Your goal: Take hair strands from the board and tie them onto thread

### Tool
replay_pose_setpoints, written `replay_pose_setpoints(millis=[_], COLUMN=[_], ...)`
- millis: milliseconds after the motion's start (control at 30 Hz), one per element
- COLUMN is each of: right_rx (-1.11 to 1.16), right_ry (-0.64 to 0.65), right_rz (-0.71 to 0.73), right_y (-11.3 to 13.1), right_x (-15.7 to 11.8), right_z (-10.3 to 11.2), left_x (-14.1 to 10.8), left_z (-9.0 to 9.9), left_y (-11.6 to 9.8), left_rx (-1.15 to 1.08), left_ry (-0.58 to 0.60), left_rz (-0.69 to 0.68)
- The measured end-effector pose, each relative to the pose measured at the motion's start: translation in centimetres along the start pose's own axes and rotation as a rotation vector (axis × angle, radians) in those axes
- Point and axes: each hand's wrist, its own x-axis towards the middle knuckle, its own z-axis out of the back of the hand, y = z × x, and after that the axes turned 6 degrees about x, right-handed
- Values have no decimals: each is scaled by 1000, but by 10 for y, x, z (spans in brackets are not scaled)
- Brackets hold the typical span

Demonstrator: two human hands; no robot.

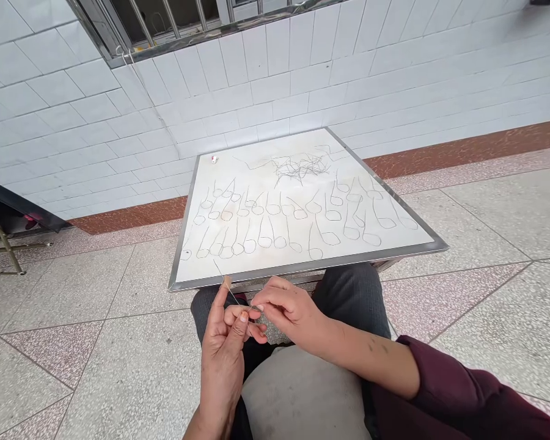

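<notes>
A thin wire (233,296) runs between my two hands, in front of the table's near edge. My left hand (229,333) pinches it between thumb and fingers, with the index finger raised along it. The fingertips of my right hand (289,308) are closed on the wire close to the left fingers. On the white table (256,269) lie several wires bent into loops with straight tails (316,251), set out in rough rows. Behind them is a tangled pile of wires (300,168).
A small red and white object (214,159) sits at the table's far left corner. Behind the table stands a white tiled wall (275,91) with a barred window. A metal-legged stand (9,253) is at the left. My knees are under the near edge.
</notes>
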Motion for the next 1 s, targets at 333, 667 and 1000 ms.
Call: replay_pose_setpoints(millis=[333,667,1000], right_rx=[466,586,883], right_ry=[57,118,110], right_rz=[-374,-461,-414], right_y=[-4,-9,-21], right_x=[1,-2,-7], right_z=[2,-5,-10], left_x=[3,5,7], left_z=[-2,-1,-1], left_y=[-6,-4,-3], left_rx=[45,14,-22], left_ry=[-136,-211,-223], left_rz=[47,2,-23])
